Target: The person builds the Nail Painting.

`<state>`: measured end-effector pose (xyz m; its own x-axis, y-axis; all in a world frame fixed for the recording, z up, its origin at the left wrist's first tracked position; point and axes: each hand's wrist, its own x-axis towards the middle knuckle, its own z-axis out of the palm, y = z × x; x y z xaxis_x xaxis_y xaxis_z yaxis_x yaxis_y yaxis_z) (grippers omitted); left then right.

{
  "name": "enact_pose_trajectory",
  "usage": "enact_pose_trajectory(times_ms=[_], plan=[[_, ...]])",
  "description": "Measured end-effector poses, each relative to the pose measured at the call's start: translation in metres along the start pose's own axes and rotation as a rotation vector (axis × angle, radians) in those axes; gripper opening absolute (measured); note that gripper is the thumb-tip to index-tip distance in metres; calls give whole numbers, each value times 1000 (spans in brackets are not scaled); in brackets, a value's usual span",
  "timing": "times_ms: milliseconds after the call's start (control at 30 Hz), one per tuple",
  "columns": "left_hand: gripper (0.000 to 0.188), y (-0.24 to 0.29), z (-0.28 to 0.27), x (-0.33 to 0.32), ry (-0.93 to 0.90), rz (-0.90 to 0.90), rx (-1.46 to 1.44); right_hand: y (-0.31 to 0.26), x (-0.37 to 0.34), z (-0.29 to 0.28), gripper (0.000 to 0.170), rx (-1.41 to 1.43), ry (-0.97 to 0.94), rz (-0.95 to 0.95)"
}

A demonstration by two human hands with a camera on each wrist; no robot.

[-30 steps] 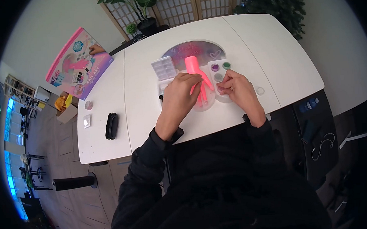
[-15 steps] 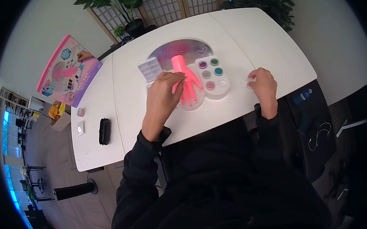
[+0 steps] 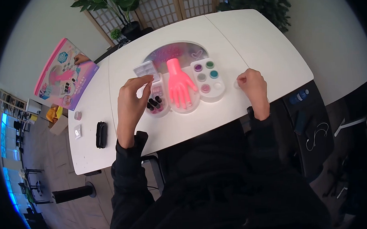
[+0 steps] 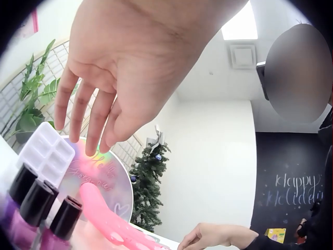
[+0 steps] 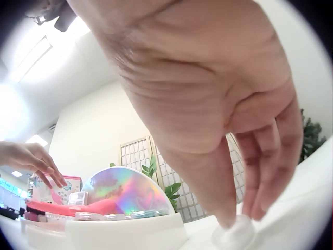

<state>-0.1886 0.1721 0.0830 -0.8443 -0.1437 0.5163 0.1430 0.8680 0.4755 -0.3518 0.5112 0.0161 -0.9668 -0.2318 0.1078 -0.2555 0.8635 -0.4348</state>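
Note:
In the head view my left hand (image 3: 133, 102) hovers above the left side of a nail-art set, fingers extended and nothing seen between them. Below it stand several nail polish bottles (image 3: 154, 102) with black caps. The pink model hand (image 3: 178, 83) lies palm-down in the middle of the set, fingers towards me. On its right is a white tray (image 3: 210, 95) holding small pots of glitter, among them a pink pot (image 3: 206, 88); one round slot is bare. Right of the tray, my right hand (image 3: 254, 88) pinches a small clear round lid (image 5: 233, 237) at the tabletop.
A lidded compartment box (image 3: 146, 69) and an iridescent half-round panel (image 3: 176, 50) stand at the set's back. On the table's left are the product box (image 3: 67, 75), a small pot (image 3: 78, 115), a small clear packet (image 3: 77, 131) and a black case (image 3: 101, 134).
My right hand has gone from above the glitter tray to the clear lid on the table. My left hand has moved left off the pink model hand, uncovering the polish bottles.

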Motion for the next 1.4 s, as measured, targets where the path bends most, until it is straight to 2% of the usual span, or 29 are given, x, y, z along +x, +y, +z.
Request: enact_pose_trajectory(times_ms=[67,133,167,233,367,433,567,633,733,867,933,967,1033,1133,1233,1333,1400], plan=[[22,-3,-3,-3,4,-17,-9,-9,-3,4,35,32,24,-29],[22,-4,-2,-6,4,-26,-22,-7,-10,18,32,-73,78,-255],[22,-2,-2,-5,6,-21,-25,-7,-9,19,32,-75,83,-253],[20,2,-2,-8,28,-33,-42,-11,-7,18,35,-5,60,-112],[20,-2,-4,-11,22,-30,-35,-8,-15,12,36,-42,17,-84],[21,-3,-4,-11,33,-30,-26,2,-10,19,35,-26,28,-178],[24,-2,-8,-13,24,-78,-32,-6,-2,16,37,34,24,-220],[24,-2,-9,-14,19,-46,-18,-16,-3,10,34,212,57,-275],[19,0,-11,-16,34,-63,-6,-29,-4,4,33,290,53,-388],[18,-1,-15,-21,57,-52,-8,-33,-4,0,32,376,69,-413],[18,0,-18,-24,48,-77,3,-36,-5,0,33,497,18,-456],[18,-1,-18,-26,46,-83,4,-37,-5,3,33,498,12,-456],[18,-6,-20,-28,58,-72,4,-41,-3,9,33,536,-120,-493],[17,-7,-26,-34,59,-106,17,-46,-6,14,33,422,-92,-434],[17,-12,-33,-42,66,-141,31,-48,-6,12,32,433,-64,-454],[20,-23,-46,-50,87,-163,77,-47,-6,9,29,419,-118,-430],[20,-38,-67,-57,101,-276,70,-46,-6,11,28,408,-106,-464]])
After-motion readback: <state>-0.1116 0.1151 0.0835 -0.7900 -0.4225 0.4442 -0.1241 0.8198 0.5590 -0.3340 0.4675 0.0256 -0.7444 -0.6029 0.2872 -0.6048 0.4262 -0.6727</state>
